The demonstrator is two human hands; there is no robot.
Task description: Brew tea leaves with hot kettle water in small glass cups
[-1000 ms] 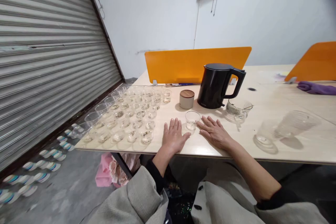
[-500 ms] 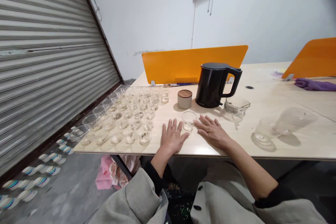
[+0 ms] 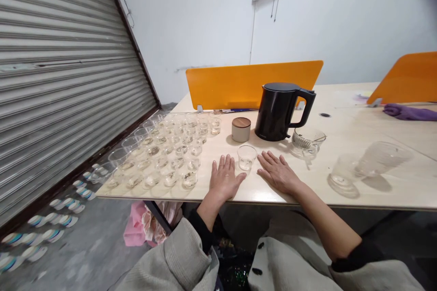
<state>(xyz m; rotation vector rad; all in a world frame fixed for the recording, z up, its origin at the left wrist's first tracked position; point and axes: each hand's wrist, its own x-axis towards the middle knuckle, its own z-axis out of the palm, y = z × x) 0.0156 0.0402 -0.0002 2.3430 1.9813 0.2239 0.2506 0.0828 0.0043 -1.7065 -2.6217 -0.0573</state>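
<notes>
My left hand (image 3: 223, 181) lies flat on the table (image 3: 259, 191), palm down, holding nothing. Flat on the other side rests my right hand (image 3: 279, 173), fingers stretched out and nothing in it. Between the two stands a small clear cup (image 3: 246, 158), apart from my right fingertips and close to my left thumb. Behind the cup are a pale canister (image 3: 241, 130) with a wooden lid and a black electric kettle (image 3: 277, 113). A glass pitcher (image 3: 309, 142) with dark bits inside sits beyond my right hand.
Rows of clear cups (image 3: 170, 179) with liquid and dark bits fill the table's left end. Stacked clear cups (image 3: 382, 157) lie on their side at right. An orange divider (image 3: 232, 85) stands behind, with a purple cloth (image 3: 408, 111) far right. Several lidded containers (image 3: 53, 218) stand on the floor.
My right hand has shifted slightly away from the small cup, leaving a gap at the fingertips. My left hand stays flat, its fingers a little closer together.
</notes>
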